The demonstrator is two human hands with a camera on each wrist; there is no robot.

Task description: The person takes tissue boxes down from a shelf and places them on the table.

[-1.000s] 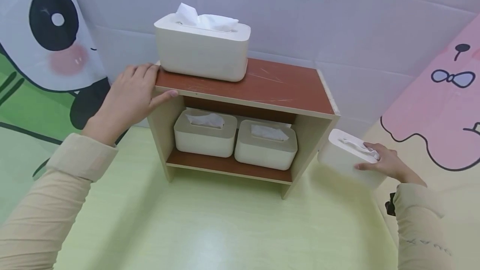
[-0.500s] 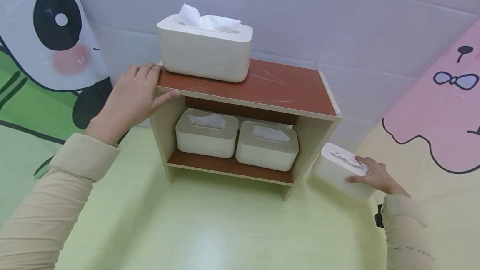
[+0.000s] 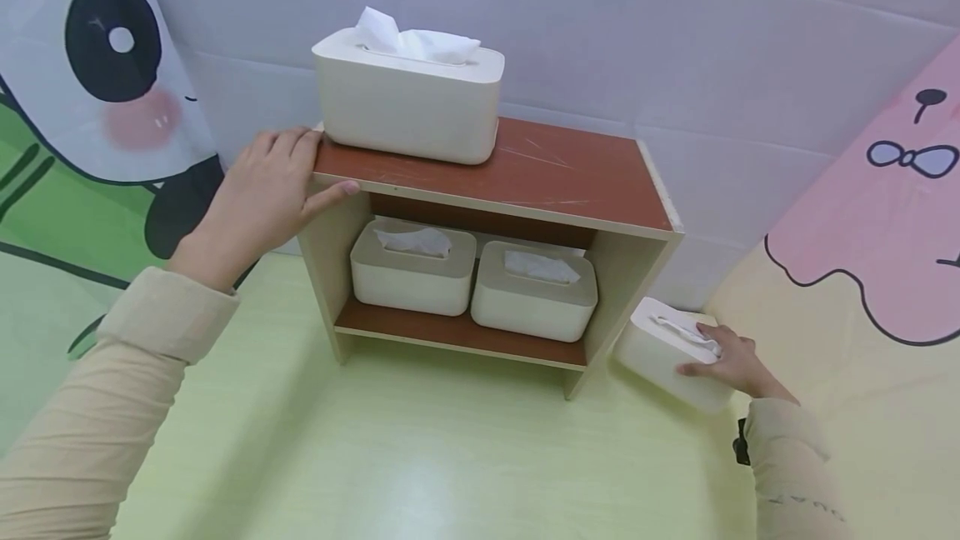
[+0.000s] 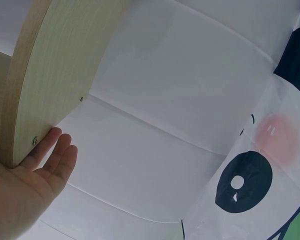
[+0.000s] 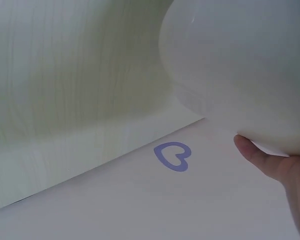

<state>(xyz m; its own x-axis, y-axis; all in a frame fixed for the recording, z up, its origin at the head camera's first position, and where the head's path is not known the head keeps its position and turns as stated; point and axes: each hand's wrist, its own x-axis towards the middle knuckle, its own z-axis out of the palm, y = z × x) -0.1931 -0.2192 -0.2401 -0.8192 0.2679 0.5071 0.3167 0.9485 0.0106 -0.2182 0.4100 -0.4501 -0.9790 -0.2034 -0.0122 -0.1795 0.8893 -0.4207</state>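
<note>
My left hand rests on the top left corner of a small wooden shelf unit, its thumb lying along the front edge. In the left wrist view its fingers are fairly straight against the side panel. To the right of the unit, my right hand grips a white tissue box across its top; a folded tissue shows in the slot. The box is tilted low at the unit's right side, and I cannot tell whether it touches the floor. The right wrist view shows the thumb on the box wall.
One tissue box stands on the unit's top. Two more, a left box and a right box, sit side by side on the lower shelf. Printed wall sheets stand behind. A small black object lies near the right sleeve.
My right hand has carried the tissue box down and left, closer to the unit's right side. The left hand stays on the corner.
</note>
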